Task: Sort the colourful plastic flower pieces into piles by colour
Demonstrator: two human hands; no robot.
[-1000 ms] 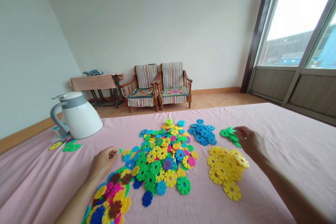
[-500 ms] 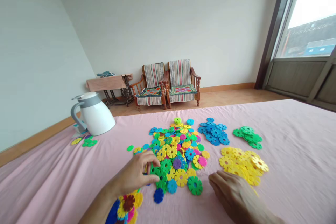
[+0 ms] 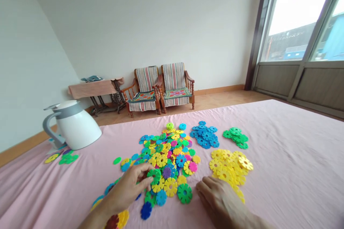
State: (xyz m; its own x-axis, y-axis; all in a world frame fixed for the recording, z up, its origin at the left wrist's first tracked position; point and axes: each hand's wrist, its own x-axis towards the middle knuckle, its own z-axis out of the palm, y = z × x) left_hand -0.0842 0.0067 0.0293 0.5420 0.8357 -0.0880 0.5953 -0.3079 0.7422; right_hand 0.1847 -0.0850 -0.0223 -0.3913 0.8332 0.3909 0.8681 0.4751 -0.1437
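My left hand (image 3: 138, 180) is at the near left side of a mixed pile of flower-shaped plastic discs (image 3: 162, 160). Its thumb and forefinger close on the edge of a green disc (image 3: 154, 176) that stands slightly tilted. Resting on the cloth to the right of the pile is my right hand (image 3: 215, 195), fingers together and bent downward; no disc shows in it, though its underside is hidden. A heap of yellow discs (image 3: 228, 166) lies just beyond it. Nearest its fingertips is a single green disc (image 3: 185, 193) on the cloth.
Blue discs (image 3: 204, 136) and green discs (image 3: 236, 137) form separate heaps at the back right. A white jug (image 3: 77, 125) stands at the left, with a few discs beside it. More discs (image 3: 123, 219) lie under my left forearm. Pink cloth (image 3: 290, 150) covers the table.
The whole view has swung to the right, so everything sits further left. My left fingers have closed onto a green disc; before they were apart above the pile. My right hand stays on the cloth.
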